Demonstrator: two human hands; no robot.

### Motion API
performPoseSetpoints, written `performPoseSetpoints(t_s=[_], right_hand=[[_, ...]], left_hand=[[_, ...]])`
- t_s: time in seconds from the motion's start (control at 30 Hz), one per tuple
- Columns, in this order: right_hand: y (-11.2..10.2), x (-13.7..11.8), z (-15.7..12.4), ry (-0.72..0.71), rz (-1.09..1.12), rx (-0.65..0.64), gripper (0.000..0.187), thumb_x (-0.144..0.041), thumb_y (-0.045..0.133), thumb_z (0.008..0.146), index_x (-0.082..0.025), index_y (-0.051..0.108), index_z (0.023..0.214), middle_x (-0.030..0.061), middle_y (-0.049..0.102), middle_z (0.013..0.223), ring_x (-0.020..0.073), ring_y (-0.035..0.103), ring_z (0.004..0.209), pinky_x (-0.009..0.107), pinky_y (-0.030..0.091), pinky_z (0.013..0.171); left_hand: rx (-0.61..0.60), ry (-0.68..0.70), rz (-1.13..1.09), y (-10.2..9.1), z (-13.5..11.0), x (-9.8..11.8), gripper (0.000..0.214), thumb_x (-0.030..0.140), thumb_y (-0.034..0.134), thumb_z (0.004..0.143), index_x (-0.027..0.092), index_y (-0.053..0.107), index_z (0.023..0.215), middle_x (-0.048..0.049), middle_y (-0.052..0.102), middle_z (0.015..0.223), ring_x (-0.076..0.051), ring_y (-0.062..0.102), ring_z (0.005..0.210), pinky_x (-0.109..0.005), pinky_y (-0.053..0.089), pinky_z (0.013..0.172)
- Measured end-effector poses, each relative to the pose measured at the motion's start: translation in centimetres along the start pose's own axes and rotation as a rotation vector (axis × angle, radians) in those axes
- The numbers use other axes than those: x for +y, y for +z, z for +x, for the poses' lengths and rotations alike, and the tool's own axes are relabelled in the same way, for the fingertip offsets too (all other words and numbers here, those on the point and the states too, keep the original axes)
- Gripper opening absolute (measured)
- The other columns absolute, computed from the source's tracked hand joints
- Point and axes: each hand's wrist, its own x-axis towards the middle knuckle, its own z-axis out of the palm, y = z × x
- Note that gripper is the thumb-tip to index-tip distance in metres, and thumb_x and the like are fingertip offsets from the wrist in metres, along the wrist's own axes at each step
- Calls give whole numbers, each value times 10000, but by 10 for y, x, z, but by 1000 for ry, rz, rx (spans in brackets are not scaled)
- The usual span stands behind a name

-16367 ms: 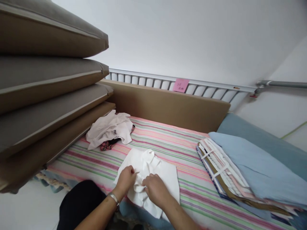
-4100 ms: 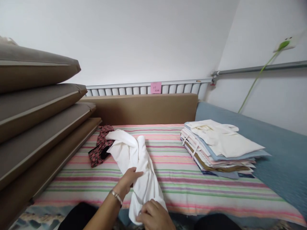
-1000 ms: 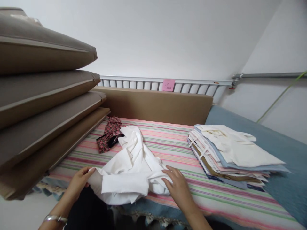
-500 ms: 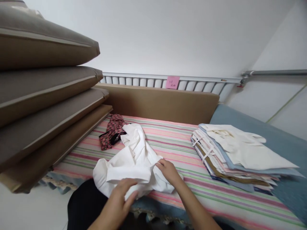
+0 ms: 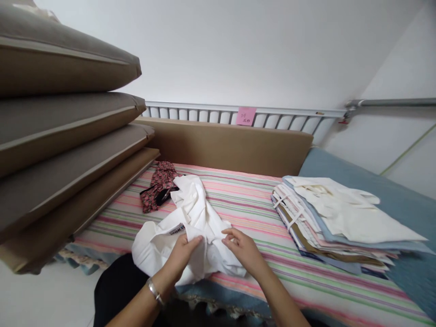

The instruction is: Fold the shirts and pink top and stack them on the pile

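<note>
A crumpled white garment lies on the striped bed cover, near its front edge. A stiff band of it is turned so that a dark printed label shows inside. My left hand, with a silver bracelet at the wrist, pinches this band between thumb and fingers. At the garment's right side is my right hand, its fingers bent and thumb and forefinger a little apart, with no cloth visibly between them. Beyond the garment's far left side lies a dark floral cloth with black trim.
Thick beige cushions are stacked at the left. A brown padded board stands against the white radiator, which bears a pink note. On the right lies a tied stack of folded fabrics, beside a blue surface.
My left hand has moved up and right and taken the band's edge, folding it so the label shows. My right hand has loosened its pinch on the cloth.
</note>
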Motion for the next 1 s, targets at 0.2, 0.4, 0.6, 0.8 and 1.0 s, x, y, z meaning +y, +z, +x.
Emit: performPoseSetpoints(t_s=[0.2, 0.4, 0.6, 0.8, 1.0], right_hand=[[11, -11, -11, -176, -215, 33, 237, -348, 521, 820, -256, 653, 995, 48, 647, 984, 218, 577, 945, 343, 430, 844], [19, 20, -15, -179, -239, 48, 360, -486, 371, 886, -261, 646, 832, 40, 652, 856, 203, 607, 851, 307, 445, 785], [12, 73, -22, 12, -241, 46, 406, -584, 383, 805, -274, 643, 771, 30, 716, 853, 221, 659, 814, 281, 494, 703], [15, 83, -26, 47, -250, 42, 382, -577, 403, 783, -287, 645, 722, 18, 733, 885, 227, 674, 833, 268, 519, 684], [9, 92, -30, 69, -272, 41, 375, -590, 477, 737, -301, 685, 854, 14, 719, 992, 246, 652, 958, 313, 516, 827]], left_hand=[[25, 20, -2, -4, -2, 2, 446, 525, 685, 673, 130, 696, 878, -93, 717, 853, -258, 625, 806, -342, 468, 770], [-155, 195, 271, -13, -14, 1, 447, 486, 641, 729, 153, 676, 1025, -87, 690, 1019, -260, 595, 960, -349, 445, 866], [72, 137, 422, -90, -31, 1, 347, 459, 600, 751, 141, 697, 849, -100, 687, 841, -202, 608, 755, -322, 476, 727], [318, 260, 738, -168, -12, 32, 293, 336, 509, 801, 155, 664, 972, -108, 680, 1005, -231, 601, 932, -340, 460, 844], [127, 166, 929, -180, 47, 32, 439, 183, 599, 649, 167, 655, 1083, -100, 635, 1157, -247, 534, 1082, -338, 371, 963]])
